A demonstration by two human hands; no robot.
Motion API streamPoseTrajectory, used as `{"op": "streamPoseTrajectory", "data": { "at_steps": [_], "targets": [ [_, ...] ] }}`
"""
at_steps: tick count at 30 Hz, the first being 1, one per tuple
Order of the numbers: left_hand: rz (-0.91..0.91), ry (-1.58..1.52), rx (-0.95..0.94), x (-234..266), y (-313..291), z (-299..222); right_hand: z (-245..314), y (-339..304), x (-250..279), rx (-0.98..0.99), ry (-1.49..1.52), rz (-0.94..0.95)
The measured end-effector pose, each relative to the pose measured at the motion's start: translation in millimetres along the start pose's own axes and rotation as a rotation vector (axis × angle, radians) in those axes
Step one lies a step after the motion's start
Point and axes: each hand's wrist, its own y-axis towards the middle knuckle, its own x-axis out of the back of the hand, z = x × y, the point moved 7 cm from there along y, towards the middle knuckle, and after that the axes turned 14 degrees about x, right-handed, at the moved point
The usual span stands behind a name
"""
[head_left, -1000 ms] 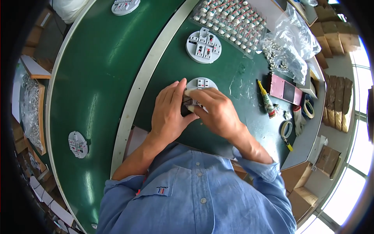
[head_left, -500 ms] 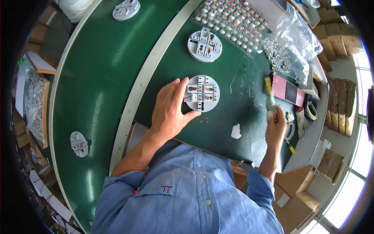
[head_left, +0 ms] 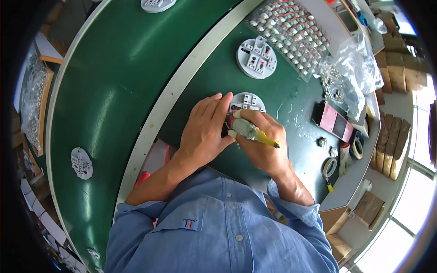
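A white round base (head_left: 250, 98) with small raised blocks and fittings lies on the green worktop, its near part hidden by my hands. My left hand (head_left: 205, 125) grips it at its left edge, fingers together along the rim and thumb toward the near side. My right hand (head_left: 264, 141) is closed round a hand tool (head_left: 246, 128) with a pale, wrapped-looking grip, held over the base. The tool's yellow end with a dark tip points toward the lower right; its other end, near a reddish part, is hidden at the base. Farther off lies a second round base (head_left: 256, 58).
A plastic tray of small motor-like parts with red wires (head_left: 291, 32) lies at the far side. Right of it are a clear bag (head_left: 359, 73), a pink box-shaped device (head_left: 335, 121) and tape rolls (head_left: 357, 148). A green belt (head_left: 114, 91) carries more round bases on the left.
My right hand has brought the tool from the right side of the worktop to the round base. The tool's yellow end now points toward me. My left hand stays at the base; the view has shifted.
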Motion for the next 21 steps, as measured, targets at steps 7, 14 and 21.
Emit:
{"op": "streamPoseTrajectory", "data": {
  "at_steps": [7,14,21],
  "targets": [
    [-0.006,-0.064,0.016,2,-1,3,-1,6,-6,-0.072,0.008,0.019],
    [-0.041,-0.049,0.017,3,-1,4,-26,-40,43,-0.367,0.308,-0.33],
    [-0.02,-0.044,0.015,1,2,5,-25,-20,28,-0.36,0.069,-0.079]
  ]
}}
